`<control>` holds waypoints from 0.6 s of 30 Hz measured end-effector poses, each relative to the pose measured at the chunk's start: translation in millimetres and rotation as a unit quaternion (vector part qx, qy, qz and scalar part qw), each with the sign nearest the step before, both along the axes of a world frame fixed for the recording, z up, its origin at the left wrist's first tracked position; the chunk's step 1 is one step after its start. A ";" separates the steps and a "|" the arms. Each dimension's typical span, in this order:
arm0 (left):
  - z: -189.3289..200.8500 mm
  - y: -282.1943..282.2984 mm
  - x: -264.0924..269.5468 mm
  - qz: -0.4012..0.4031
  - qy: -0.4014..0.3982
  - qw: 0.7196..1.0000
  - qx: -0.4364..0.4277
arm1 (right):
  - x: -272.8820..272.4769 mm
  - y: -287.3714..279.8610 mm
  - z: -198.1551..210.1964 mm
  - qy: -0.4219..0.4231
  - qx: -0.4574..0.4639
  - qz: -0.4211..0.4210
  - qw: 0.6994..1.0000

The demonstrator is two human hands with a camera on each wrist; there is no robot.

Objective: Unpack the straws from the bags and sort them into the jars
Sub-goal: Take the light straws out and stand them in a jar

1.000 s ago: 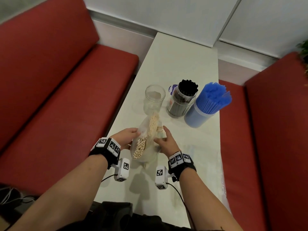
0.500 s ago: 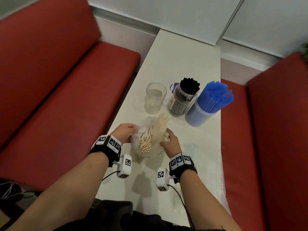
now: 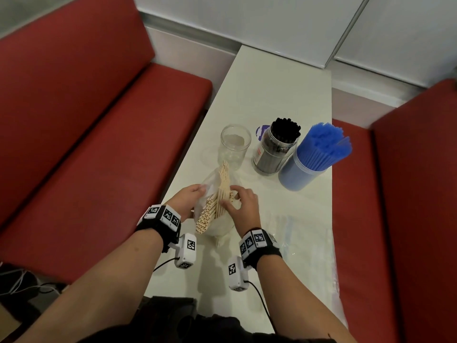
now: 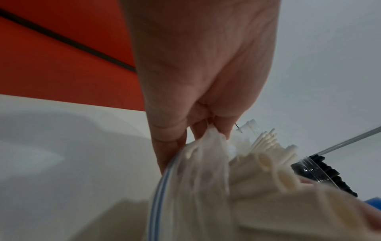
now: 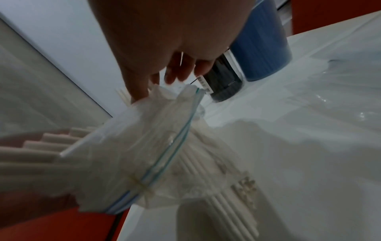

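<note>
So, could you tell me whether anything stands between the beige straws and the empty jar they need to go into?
No object stands between. The beige straws are still partly inside the plastic bag, which both hands hold. The empty jar stands open just beyond their tips; the black-straw jar sits to its right, off the path.

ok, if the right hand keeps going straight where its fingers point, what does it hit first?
Probably the beige straws and the bag it already touches. Beyond them the right hand lines up roughly with the empty jar, though depth is unclear.

Dim indoor light; wrist views blurred (smeared).
</note>
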State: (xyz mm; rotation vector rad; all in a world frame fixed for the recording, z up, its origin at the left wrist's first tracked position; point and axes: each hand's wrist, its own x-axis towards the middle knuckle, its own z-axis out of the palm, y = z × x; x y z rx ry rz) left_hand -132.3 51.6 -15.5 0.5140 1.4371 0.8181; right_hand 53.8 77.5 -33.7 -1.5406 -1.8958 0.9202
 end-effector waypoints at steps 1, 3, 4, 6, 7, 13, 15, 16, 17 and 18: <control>1.2 1.7 0.4 -0.005 0.001 1.000 0.000 | -1.6 -2.1 -1.7 0.003 -0.008 0.020 1.000; 1.4 5.3 0.9 -0.011 0.003 1.000 -0.001 | -2.2 -3.1 -5.6 -0.020 -0.008 0.054 0.998; 1.7 7.0 0.8 -0.014 0.001 1.000 -0.001 | -1.5 -1.8 -7.2 -0.030 0.002 0.068 0.997; 2.0 9.9 -0.9 -0.017 -0.005 1.000 -0.001 | -0.1 1.3 -7.8 -0.026 0.014 0.085 0.996; 1.3 11.3 -2.2 -0.017 -0.007 1.000 -0.002 | 0.3 3.8 -7.3 -0.020 0.006 0.084 0.996; -3.5 22.0 -1.5 -0.034 0.012 0.999 0.004 | -0.6 23.9 0.8 -0.031 -0.105 0.084 0.990; -4.8 25.5 -2.1 -0.034 0.014 0.999 0.003 | 0.2 29.7 4.4 -0.022 -0.099 0.065 0.993; -5.2 27.3 -2.8 -0.031 0.012 0.999 0.002 | 1.1 32.5 7.6 -0.011 -0.093 0.059 0.994; -5.5 29.0 -3.9 -0.025 0.011 1.000 0.003 | 2.0 35.0 11.4 0.003 -0.084 0.058 0.995; -5.7 30.2 -5.0 -0.019 0.008 1.000 0.004 | 2.3 36.8 15.5 0.016 -0.069 0.058 0.996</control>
